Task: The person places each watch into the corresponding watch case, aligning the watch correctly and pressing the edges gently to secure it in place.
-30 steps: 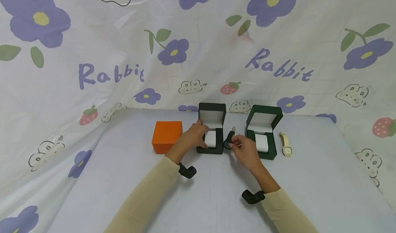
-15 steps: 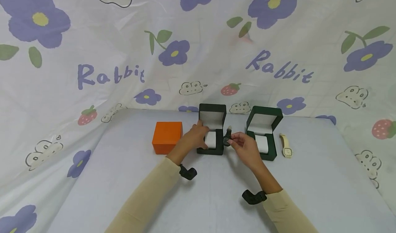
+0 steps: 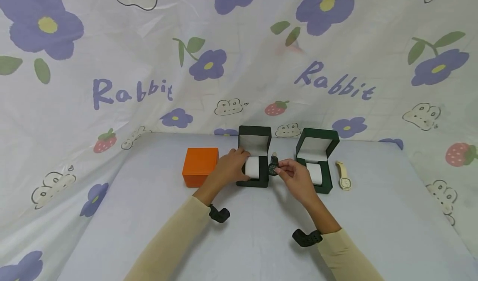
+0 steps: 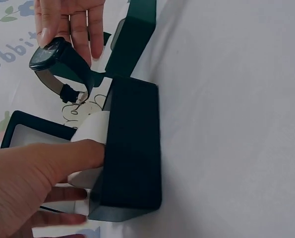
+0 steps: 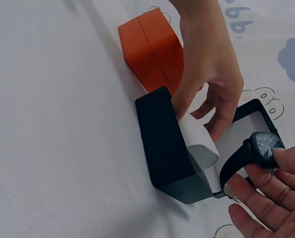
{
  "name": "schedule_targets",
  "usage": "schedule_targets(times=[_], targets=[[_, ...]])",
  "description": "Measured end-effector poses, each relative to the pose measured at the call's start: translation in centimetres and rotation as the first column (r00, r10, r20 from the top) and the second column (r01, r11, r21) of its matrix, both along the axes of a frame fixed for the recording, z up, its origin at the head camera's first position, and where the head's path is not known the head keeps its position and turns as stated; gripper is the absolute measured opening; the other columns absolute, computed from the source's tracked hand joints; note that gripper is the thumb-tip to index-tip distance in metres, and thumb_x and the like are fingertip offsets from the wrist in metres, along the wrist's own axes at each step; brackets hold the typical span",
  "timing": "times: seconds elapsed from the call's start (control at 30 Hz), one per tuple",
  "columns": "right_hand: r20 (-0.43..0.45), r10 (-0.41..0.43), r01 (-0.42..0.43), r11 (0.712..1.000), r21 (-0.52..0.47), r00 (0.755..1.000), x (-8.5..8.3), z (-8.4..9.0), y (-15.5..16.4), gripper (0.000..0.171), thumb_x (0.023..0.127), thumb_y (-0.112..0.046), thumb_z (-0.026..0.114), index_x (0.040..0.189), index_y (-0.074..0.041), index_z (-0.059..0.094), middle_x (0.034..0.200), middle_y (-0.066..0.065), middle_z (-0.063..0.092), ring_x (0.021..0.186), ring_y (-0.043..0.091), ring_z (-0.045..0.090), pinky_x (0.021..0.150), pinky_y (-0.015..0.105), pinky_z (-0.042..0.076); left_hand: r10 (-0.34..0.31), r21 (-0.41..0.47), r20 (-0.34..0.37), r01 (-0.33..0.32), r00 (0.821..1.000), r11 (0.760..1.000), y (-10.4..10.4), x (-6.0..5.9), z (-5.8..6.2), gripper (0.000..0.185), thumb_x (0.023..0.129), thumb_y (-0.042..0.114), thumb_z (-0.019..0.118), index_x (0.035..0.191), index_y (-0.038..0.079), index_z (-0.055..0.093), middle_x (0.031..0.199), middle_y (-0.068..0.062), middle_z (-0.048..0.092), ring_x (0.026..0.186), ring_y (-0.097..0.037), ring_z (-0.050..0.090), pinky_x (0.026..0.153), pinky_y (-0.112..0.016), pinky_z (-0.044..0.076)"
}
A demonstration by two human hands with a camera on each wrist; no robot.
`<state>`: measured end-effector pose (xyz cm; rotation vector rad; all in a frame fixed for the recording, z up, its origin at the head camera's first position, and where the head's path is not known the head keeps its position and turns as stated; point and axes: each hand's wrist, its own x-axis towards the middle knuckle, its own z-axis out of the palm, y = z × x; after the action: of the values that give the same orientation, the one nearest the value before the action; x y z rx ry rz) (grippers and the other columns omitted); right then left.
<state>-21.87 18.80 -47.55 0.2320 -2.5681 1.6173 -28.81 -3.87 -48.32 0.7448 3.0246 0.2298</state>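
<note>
1. While the right hand (image 3: 295, 179) pinches the black watch (image 3: 273, 167) by its case, just right of centre in the head view, the strap hangs below as a closed loop; in the right wrist view the watch (image 5: 260, 151) sits at the right edge, fingers (image 5: 286, 159) curled on its face rim.
2. Near the centre of the head view, the left hand (image 3: 229, 169) grasps the white cushion (image 3: 254, 167) inside the open dark box (image 3: 254, 158), thumb in front and fingers behind; the left wrist view shows the cushion (image 4: 93, 130) pressed under the thumb.
3. Judging by its look, the watch is light, with a hard case and glass that could scratch, and a bendy strap that will flop. Holding the case sides seems surest, since the strap would swing.
4. Soft and squashy by its look, the cushion should give under a squeeze; its two ends look the best hold.
5. At the right of the head view stands a second open green box (image 3: 316, 158), a cream watch (image 3: 344, 176) lying beside it; a shut orange box (image 3: 200, 166) sits left of centre, all on the pale table (image 3: 261, 239).
</note>
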Motion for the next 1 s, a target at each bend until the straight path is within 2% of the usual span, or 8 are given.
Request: schedule_targets(times=[0.17, 0.4, 0.63, 0.73, 0.9, 1.0], targets=[[0.0, -0.008, 0.008, 1.0, -0.003, 1.0, 0.0, 0.0, 0.2, 0.018, 0.099, -0.009, 0.067, 0.112, 0.003, 0.066, 0.102, 0.016, 0.069, 0.094, 0.025, 0.067, 0.08, 0.015, 0.053, -0.031, 0.022, -0.063, 0.033, 0.998, 0.999, -0.2, 0.2, -0.3, 0.077, 0.077, 0.042, 0.088, 0.141, 0.011, 0.058, 0.137, -0.005, 0.062, 0.117, -0.024, 0.057, 0.089, -0.039, 0.057], [0.017, -0.02, 0.021, 1.0, -0.013, 1.0, -0.1, -0.2, 0.5, 0.02, 0.099, -0.012, 0.067, 0.113, 0.002, 0.066, 0.103, 0.015, 0.07, 0.096, 0.024, 0.066, 0.079, 0.012, 0.052, -0.045, 0.122, -0.105, 0.058, 0.993, 0.991, -0.7, 0.7, -0.9, 0.076, 0.079, 0.038, 0.089, 0.142, 0.011, 0.055, 0.14, -0.006, 0.058, 0.121, -0.024, 0.058, 0.098, -0.04, 0.055], [0.016, -0.018, 0.019, 0.999, -0.035, 1.0, -0.1, 0.1, 0.7, 0.02, 0.1, -0.012, 0.066, 0.113, 0.003, 0.066, 0.104, 0.017, 0.07, 0.098, 0.03, 0.067, 0.078, 0.012, 0.052, -0.074, 0.15, -0.203, 0.106, 0.976, 0.983, -0.9, 1.5, -1.4, 0.077, 0.081, 0.034, 0.088, 0.145, 0.01, 0.051, 0.142, -0.008, 0.054, 0.122, -0.023, 0.058, 0.105, -0.038, 0.051], [0.011, -0.012, 0.013, 0.999, -0.042, 1.0, 0.0, 0.4, 0.8, 0.02, 0.101, -0.013, 0.065, 0.114, 0.002, 0.066, 0.105, 0.016, 0.071, 0.097, 0.029, 0.067, 0.079, 0.012, 0.052, -0.08, 0.196, -0.229, 0.127, 0.97, 0.972, -1.0, 1.8, -1.5, 0.078, 0.08, 0.03, 0.089, 0.145, 0.01, 0.051, 0.142, -0.008, 0.053, 0.122, -0.022, 0.058, 0.105, -0.036, 0.051], [0.009, -0.006, 0.007, 0.998, -0.055, 1.0, 0.1, 1.0, 0.9, 0.022, 0.101, -0.013, 0.065, 0.115, 0.003, 0.066, 0.106, 0.017, 0.072, 0.092, 0.015, 0.067, 0.079, 0.012, 0.052, -0.083, 0.293, -0.251, 0.157, 0.965, 0.943, -1.1, 1.9, -1.8, 0.077, 0.079, 0.022, 0.09, 0.145, 0.011, 0.051, 0.142, -0.006, 0.051, 0.121, -0.02, 0.057, 0.104, -0.032, 0.052], [0.016, -0.007, 0.008, 0.997, -0.071, 1.0, 0.1, 1.1, 0.9, 0.022, 0.101, -0.014, 0.065, 0.116, 0.003, 0.066, 0.107, 0.018, 0.072, 0.093, 0.015, 0.067, 0.079, 0.013, 0.053, -0.086, 0.352, -0.256, 0.176, 0.963, 0.92, -1.2, 2.0, -2.0, 0.077, 0.079, 0.019, 0.09, 0.145, 0.011, 0.05, 0.143, -0.006, 0.049, 0.11, -0.02, 0.062, 0.097, -0.031, 0.056]])
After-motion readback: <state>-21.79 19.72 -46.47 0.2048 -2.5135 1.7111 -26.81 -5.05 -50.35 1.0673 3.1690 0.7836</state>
